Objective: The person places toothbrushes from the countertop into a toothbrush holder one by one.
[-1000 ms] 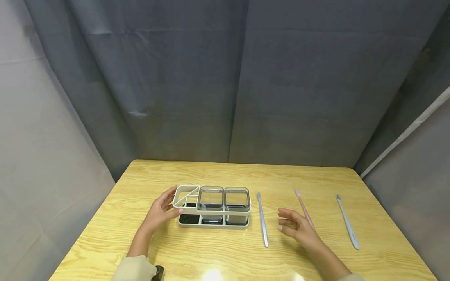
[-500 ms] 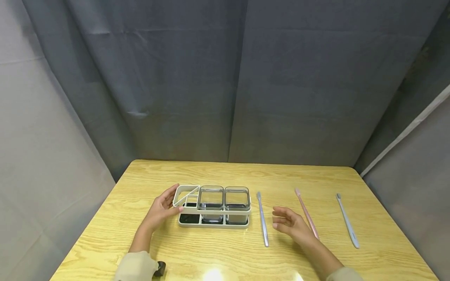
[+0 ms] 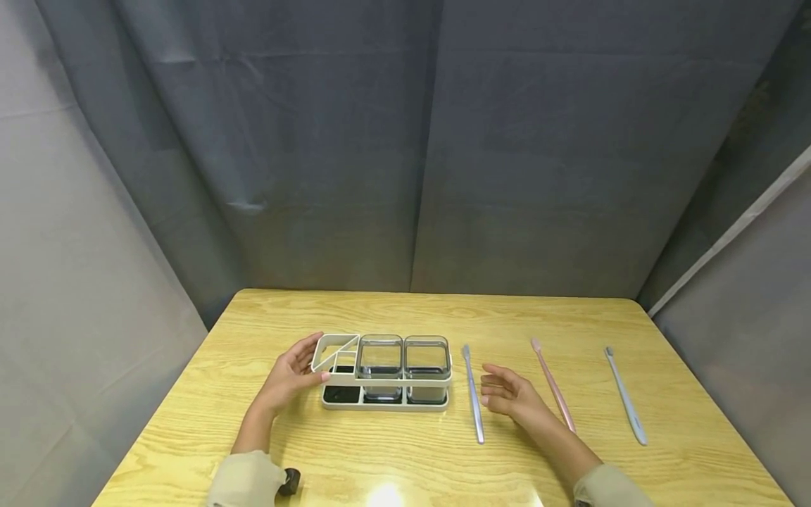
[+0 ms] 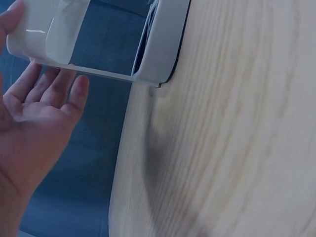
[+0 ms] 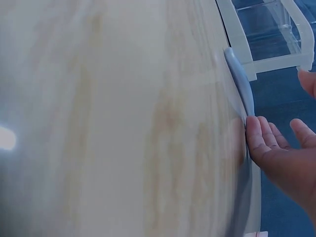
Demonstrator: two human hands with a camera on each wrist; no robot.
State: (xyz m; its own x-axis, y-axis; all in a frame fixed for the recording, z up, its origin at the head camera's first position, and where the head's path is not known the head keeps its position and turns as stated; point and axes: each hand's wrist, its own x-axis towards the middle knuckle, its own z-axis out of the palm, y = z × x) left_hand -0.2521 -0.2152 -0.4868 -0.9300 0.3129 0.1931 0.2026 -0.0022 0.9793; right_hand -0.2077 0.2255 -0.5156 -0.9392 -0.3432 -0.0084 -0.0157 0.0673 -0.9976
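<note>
A white rack (image 3: 385, 381) with two clear square cups (image 3: 380, 357) stands on the wooden table (image 3: 405, 317). My left hand (image 3: 288, 377) rests with straight fingers against the rack's left end (image 4: 59, 29). My right hand (image 3: 507, 394) hovers open just right of a grey-blue toothbrush (image 3: 472, 398), its fingertips (image 5: 254, 136) close to the brush (image 5: 242, 81). A pink toothbrush (image 3: 552, 385) lies right of the hand, and a second grey toothbrush (image 3: 625, 396) lies further right.
Grey cloth walls (image 3: 405, 155) close in the table on three sides. A small dark object (image 3: 290, 482) sits by my left sleeve near the front edge.
My right hand has moved left, from over the pink toothbrush to beside the grey-blue one. The left hand and the rack have stayed put.
</note>
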